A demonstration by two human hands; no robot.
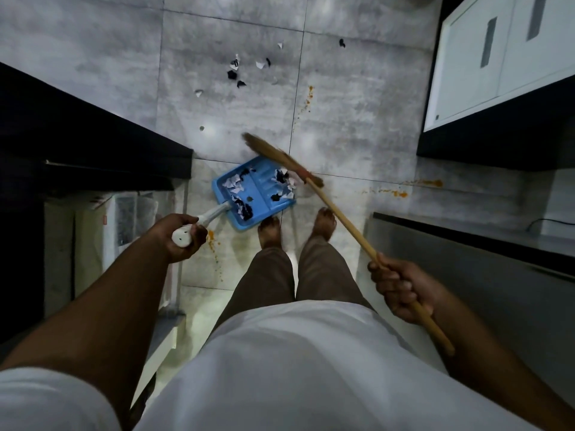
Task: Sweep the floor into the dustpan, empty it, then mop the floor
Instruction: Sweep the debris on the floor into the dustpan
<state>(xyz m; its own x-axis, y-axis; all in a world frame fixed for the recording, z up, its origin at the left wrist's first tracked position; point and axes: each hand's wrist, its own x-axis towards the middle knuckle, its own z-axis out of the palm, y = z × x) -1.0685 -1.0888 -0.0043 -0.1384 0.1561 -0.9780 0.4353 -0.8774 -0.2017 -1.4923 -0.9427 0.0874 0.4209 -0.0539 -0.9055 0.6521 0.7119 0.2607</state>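
Head view: right hand (401,290) curled round wooden broom handle (348,225). Left hand (177,237) grips white dustpan handle (199,222). Bare feet (270,228) just behind blue dustpan (258,185), which holds black and white paper scraps. Broom bristles (273,154) over pan's far right edge. Farther out, loose scraps (236,73) and orange stains (308,99) on grey tile floor (357,126).

Grey tiled floor (357,126) bears paper scraps (236,70) and orange stains (423,182).
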